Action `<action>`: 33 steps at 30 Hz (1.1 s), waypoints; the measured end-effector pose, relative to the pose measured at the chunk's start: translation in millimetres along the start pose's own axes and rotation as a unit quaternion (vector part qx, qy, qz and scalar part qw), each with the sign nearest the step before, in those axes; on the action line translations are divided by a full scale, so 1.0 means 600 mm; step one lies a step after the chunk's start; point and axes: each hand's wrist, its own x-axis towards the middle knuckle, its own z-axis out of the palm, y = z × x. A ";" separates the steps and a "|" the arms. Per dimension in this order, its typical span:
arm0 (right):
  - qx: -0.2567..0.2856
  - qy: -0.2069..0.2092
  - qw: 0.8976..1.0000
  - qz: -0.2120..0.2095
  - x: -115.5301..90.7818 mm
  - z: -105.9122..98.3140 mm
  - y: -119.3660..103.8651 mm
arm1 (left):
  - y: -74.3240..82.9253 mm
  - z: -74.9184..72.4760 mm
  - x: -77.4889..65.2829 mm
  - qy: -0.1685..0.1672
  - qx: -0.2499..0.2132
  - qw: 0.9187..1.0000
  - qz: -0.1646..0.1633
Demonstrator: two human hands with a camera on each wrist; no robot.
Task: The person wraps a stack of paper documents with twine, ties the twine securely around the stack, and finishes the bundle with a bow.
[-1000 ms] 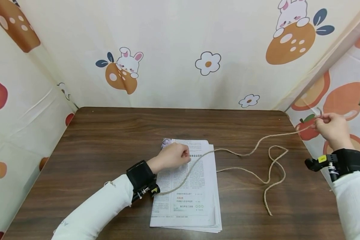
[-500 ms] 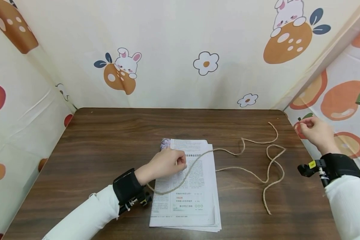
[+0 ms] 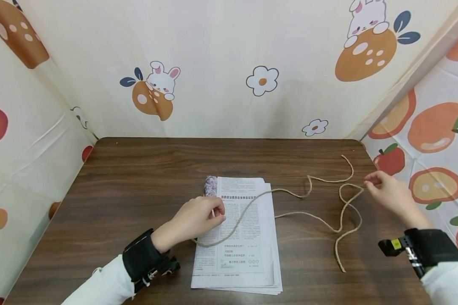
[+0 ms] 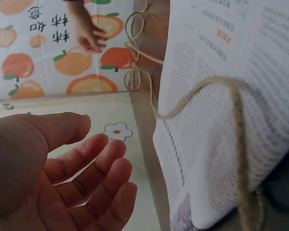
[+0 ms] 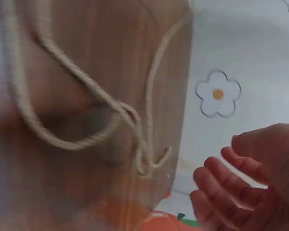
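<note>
A folded stack of newspapers [image 3: 248, 254] lies on the table, with a beige rope [image 3: 234, 231] running across its top from the left edge. To the right, that strand winds toward the table's back right. A second strand [image 3: 309, 214] emerges at the stack's right edge and loops on the wood. My left hand [image 3: 198, 218] is over the stack's left edge, beside the rope; in the left wrist view its fingers [image 4: 113, 168] are relaxed around nothing. My right hand [image 3: 391, 197] hovers by the table's right edge near the rope's loop, holding nothing, its fingers [image 5: 226, 178] loosely bent.
The brown wooden table [image 3: 145, 169] ends at a pale printed curtain [image 3: 213, 106] behind. Fruit-patterned cloth [image 3: 439, 161] hangs past the right edge, and another patterned sheet [image 3: 30, 169] on the left.
My right hand has let go of the rope end, which dropped onto the table, and has moved left and nearer. My left hand has drawn back left and its fingers have loosened.
</note>
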 end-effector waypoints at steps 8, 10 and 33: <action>-0.011 -0.062 0.998 0.030 -0.068 0.042 -0.001 | -0.016 -0.002 -0.035 0.029 -0.016 0.999 -0.021; -0.011 -0.078 0.996 0.047 -0.079 0.052 0.000 | -0.019 -0.002 -0.040 0.035 -0.017 0.999 -0.021; -0.017 0.067 0.997 0.031 -0.118 0.013 -0.019 | -0.025 0.003 -0.054 0.030 -0.026 0.999 -0.021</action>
